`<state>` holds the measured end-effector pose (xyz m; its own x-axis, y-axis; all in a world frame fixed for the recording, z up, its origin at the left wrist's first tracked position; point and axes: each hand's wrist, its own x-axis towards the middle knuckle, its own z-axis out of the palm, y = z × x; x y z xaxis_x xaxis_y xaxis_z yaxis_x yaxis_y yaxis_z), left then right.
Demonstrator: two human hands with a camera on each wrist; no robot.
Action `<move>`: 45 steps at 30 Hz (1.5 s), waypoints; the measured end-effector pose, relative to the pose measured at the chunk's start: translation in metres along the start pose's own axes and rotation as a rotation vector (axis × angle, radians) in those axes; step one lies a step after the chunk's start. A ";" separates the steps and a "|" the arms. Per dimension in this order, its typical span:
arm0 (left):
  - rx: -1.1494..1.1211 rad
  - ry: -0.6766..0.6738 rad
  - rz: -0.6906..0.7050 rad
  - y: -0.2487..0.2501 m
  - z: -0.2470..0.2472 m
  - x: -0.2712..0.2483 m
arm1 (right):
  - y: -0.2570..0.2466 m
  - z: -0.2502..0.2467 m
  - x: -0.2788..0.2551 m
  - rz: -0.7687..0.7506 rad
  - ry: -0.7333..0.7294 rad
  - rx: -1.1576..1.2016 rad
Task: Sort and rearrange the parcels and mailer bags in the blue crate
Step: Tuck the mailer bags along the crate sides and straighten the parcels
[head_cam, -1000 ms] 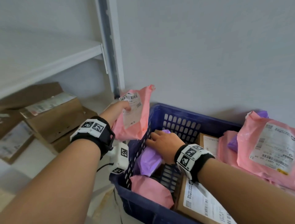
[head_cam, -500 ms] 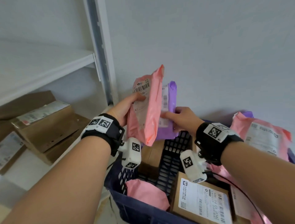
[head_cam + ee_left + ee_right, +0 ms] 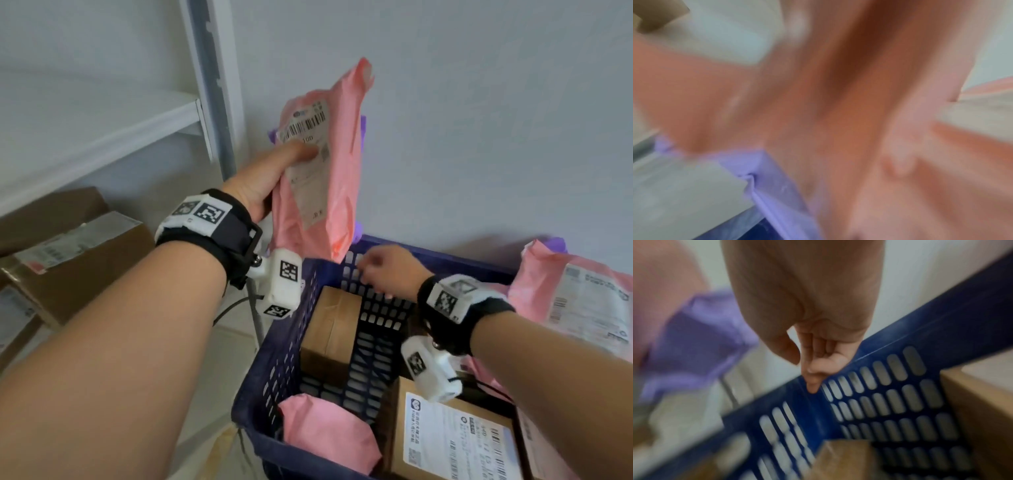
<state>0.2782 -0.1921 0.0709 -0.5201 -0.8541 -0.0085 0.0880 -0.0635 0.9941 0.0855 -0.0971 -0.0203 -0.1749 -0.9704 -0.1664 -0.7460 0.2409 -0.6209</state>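
- Pink plastic fills the upper middle of the head view: the left hand (image 3: 265, 178) holds a pink mailer bag (image 3: 322, 161) upright above the far left corner of the blue crate (image 3: 270, 383), thumb pressed on its white label.
- Purple edges of a purple mailer bag (image 3: 362, 125) peek out behind the pink one in the head view; the left wrist view, badly blurred, shows that purple plastic (image 3: 764, 170) beneath the palm, so the hand grips both bags together.
- Only the right wrist view shows the right hand (image 3: 818, 353) plainly: fingers loosely curled, holding nothing, fingertips just at the crate's slotted far wall (image 3: 890, 386).
- Inside the crate: a plain brown box (image 3: 330, 329) against the far left wall, a labelled box (image 3: 452, 442) at the near right, a second pink bag (image 3: 325, 431) in the near left corner, and more pink bags (image 3: 575, 301) piled at the right.
- On the held bag's label a barcode and the digits "100" can be read; the rest is too small.
- The labelled box carries barcodes, a QR code and fine print that cannot be read.
- Cardboard boxes (image 3: 68, 250) lie under a white shelf (image 3: 102, 137) at the left.
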 end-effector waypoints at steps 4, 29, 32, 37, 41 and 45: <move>-0.032 0.001 0.041 0.005 -0.008 0.010 | 0.004 0.041 -0.001 -0.475 -0.262 -0.967; -0.002 -0.152 0.000 -0.027 -0.021 0.013 | 0.015 0.036 0.016 -0.036 -0.467 -0.736; 0.017 -0.150 -0.004 -0.028 -0.018 0.011 | 0.030 0.021 0.016 0.297 -0.532 -0.349; 0.040 -0.099 -0.041 -0.032 -0.016 0.011 | 0.034 0.029 0.012 0.254 -0.293 -0.863; 0.044 -0.093 -0.040 -0.035 -0.018 0.010 | 0.011 0.040 0.016 -0.049 -0.263 -0.949; 0.051 -0.089 -0.029 -0.036 -0.023 0.006 | -0.008 0.068 0.020 -0.184 -0.732 -0.979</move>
<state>0.2909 -0.2070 0.0326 -0.5951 -0.8031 -0.0295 0.0303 -0.0591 0.9978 0.1320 -0.1175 -0.0707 0.1493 -0.6757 -0.7219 -0.9429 -0.3170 0.1018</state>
